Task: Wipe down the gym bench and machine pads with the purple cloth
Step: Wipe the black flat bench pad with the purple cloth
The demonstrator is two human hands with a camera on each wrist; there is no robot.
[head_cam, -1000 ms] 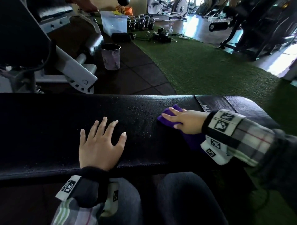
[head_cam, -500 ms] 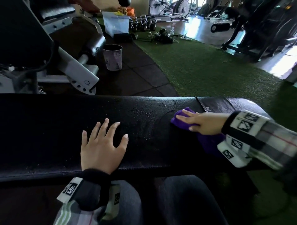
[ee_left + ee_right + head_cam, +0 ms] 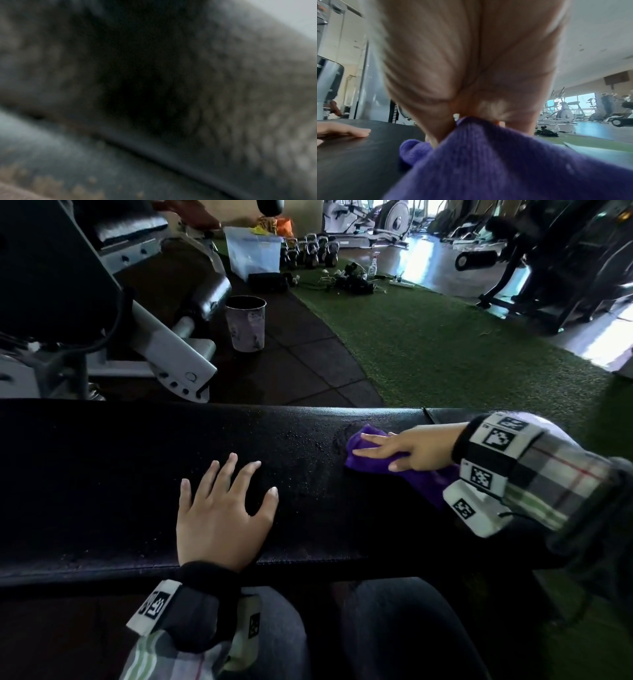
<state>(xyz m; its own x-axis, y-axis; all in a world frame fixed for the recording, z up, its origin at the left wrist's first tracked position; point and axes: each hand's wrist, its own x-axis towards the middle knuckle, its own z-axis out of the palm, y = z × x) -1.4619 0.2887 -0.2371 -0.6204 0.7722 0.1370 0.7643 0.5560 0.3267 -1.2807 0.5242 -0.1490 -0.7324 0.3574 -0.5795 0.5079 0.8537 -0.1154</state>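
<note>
A long black padded gym bench (image 3: pixel 102 474) runs across the head view, speckled with droplets near its middle. The purple cloth (image 3: pixel 366 463) lies bunched on the bench's right part. My right hand (image 3: pixel 404 451) presses flat on it with straight fingers; from the right wrist view the cloth (image 3: pixel 488 162) fills the foreground under the palm (image 3: pixel 471 60). My left hand (image 3: pixel 222 508) rests flat on the bench with fingers spread, left of the cloth and apart from it. The left wrist view is dark and blurred.
A patterned cup (image 3: pixel 246 323) stands on dark floor tiles beyond the bench, beside a grey machine frame (image 3: pixel 171 350). A clear plastic bin (image 3: pixel 253 251), kettlebells (image 3: pixel 311 251) and a spray bottle (image 3: pixel 372 266) sit farther back. Green turf (image 3: pixel 445 354) spreads to the right.
My right hand slid the cloth to the right along the bench, then back a little to the left. The left hand stayed flat in place.
</note>
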